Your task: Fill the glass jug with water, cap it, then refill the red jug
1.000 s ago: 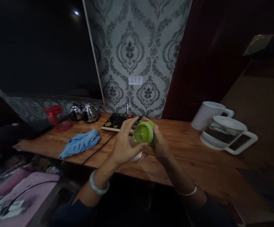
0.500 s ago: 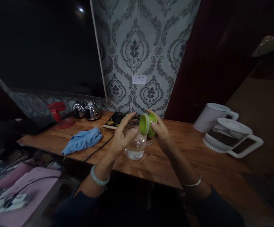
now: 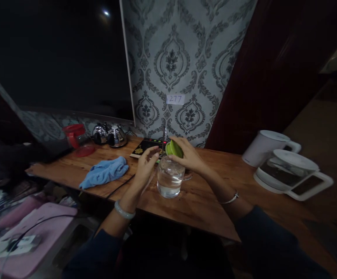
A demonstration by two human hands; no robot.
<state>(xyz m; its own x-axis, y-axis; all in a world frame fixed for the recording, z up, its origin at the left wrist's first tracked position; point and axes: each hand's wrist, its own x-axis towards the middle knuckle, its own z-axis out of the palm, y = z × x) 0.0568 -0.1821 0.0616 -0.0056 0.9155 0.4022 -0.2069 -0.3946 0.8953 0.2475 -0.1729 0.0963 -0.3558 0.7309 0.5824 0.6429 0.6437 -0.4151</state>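
Lying at left is a blue cloth [image 3: 104,172]; next is the left hand [image 3: 145,166], fingers parted and curved, beside a glass jug [image 3: 169,185] on the table [image 3: 220,190]; over the jug's mouth tilts a green lid [image 3: 175,148], pinched by the right hand [image 3: 189,155].

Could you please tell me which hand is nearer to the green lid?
Right: the right hand holds the lid; the left hand is to its left, not touching it.
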